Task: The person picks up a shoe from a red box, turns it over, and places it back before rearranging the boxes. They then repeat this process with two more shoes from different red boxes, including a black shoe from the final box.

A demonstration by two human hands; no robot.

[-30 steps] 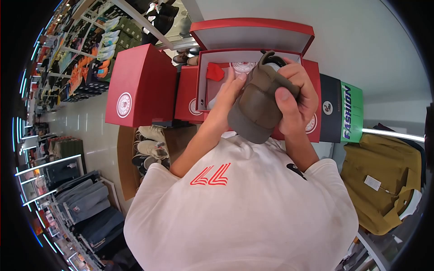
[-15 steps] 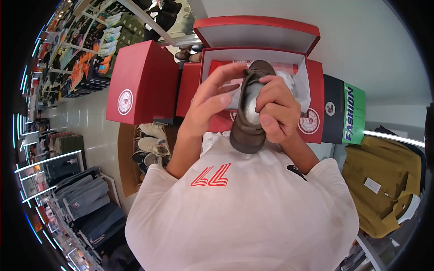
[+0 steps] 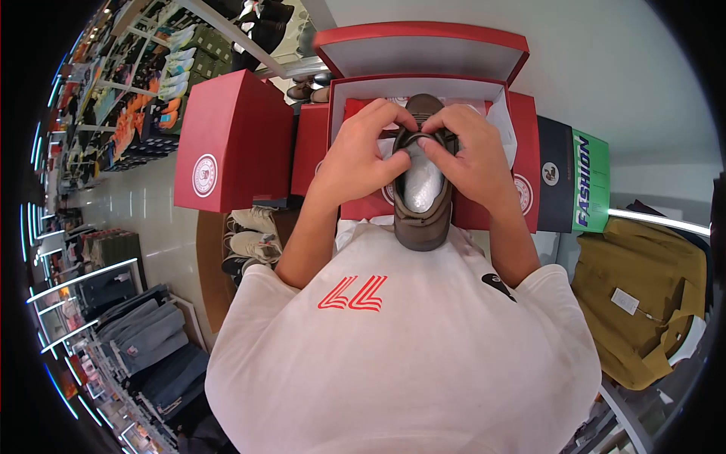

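Observation:
A dark brown lace-up shoe (image 3: 422,231) points away from me, its heel close to my white T-shirt. Shiny, pale stuffing (image 3: 424,188) shows inside its opening. My left hand (image 3: 368,151) is closed on the left side of the shoe near the tongue, thumb and fingers pinching. On the other side, my right hand (image 3: 473,155) pinches at the same spot, its fingertips almost meeting those of the left. Whether laces or the tongue edge lie between the fingertips is hidden. Behind the shoe sits an open red shoebox (image 3: 333,113) with white paper and red items inside.
The box's raised lid (image 3: 423,49) stands at the back. A large red box (image 3: 238,144) is to the left, above a carton of shoes (image 3: 253,242). Dark and green boxes (image 3: 590,181) line the right, near an olive shirt (image 3: 639,291). Shoe shelves and folded jeans fill the far left.
My right hand has left the shoe's opening and moved forward to the tongue area. My left hand has closed in on the shoe from the left. The shoe has turned straighter.

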